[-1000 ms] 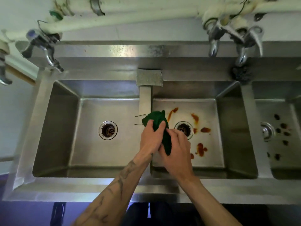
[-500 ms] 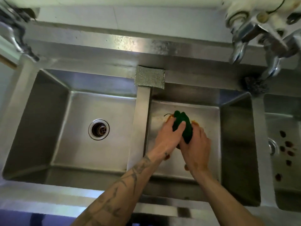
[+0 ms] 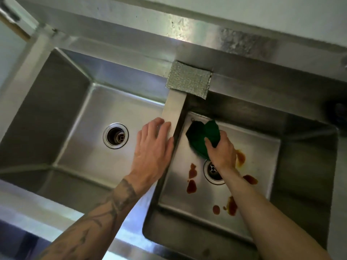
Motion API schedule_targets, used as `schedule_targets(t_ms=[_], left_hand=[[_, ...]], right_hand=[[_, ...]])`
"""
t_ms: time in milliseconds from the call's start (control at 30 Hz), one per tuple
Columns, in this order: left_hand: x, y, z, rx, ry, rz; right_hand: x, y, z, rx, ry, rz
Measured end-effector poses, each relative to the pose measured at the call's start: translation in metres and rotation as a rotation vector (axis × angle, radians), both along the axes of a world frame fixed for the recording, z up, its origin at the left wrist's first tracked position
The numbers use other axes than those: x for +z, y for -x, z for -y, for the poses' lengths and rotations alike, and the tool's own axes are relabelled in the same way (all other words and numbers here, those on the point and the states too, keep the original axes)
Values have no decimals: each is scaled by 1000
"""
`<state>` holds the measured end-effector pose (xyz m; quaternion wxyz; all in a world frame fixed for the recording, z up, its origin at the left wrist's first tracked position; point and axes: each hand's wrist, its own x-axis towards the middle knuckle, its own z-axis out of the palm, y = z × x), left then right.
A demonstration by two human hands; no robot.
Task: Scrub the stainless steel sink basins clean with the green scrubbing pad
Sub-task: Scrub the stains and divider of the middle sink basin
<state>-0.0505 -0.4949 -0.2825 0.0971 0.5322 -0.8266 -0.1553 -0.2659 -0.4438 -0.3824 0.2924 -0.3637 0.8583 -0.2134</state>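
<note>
I judge the scrubbing barely begun: the right basin shows brown stains from 2 round to 8 o'clock of its drain, while the left basin looks clean. My right hand grips the green pad, crumpled and dark, low in that basin at 11 o'clock of the drain. My left hand lies flat, fingers straight, on the divider, at 9 o'clock of the pad.

green pad, brown stains
</note>
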Motion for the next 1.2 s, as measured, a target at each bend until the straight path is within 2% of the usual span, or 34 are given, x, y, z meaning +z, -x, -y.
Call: schedule_targets(t_ms=[133, 233, 300, 367, 433, 533, 600, 633, 733, 767, 833, 933, 1000, 1100, 1200], left_hand=[[-15, 0, -9, -9, 91, 22], [-21, 2, -10, -3, 120, 22], [-23, 1, -9, -10, 120, 23], [-23, -1, -9, -20, 145, 28], [-27, -2, -8, -24, 182, 30], [-31, 0, -7, -25, 191, 25], [-32, 0, -7, -26, 183, 24], [-32, 0, -8, -27, 178, 23], [-32, -1, -9, -27, 161, 21], [-32, -1, -9, -30, 162, 20], [-32, -2, -9, -33, 157, 19], [-32, -1, -9, -31, 139, 11], [-33, 0, -9, -33, 130, 1], [-33, -2, -8, -32, 125, -8], [-32, -2, -9, -27, 98, -23]], right_hand=[[-33, 1, -4, 56, 59, -265], [-58, -6, -2, 294, 125, -460], [-76, -6, 4, 435, 107, -523], [-87, 4, 12, 486, 110, -545], [-98, 18, 19, 416, 113, -536], [-107, 32, 22, 88, 54, -560], [-109, 27, 22, -2, 50, -599], [-109, 22, 22, 53, 77, -613], [-110, 14, 23, 465, 160, -638], [-111, 17, 25, 530, 171, -630], [-113, 25, 28, 397, 146, -580], [-117, 18, 31, -52, 54, -536], [-117, -2, 40, -106, 37, -558], [-118, -31, 48, 168, 124, -527], [-121, -18, 36, 503, 199, -548]])
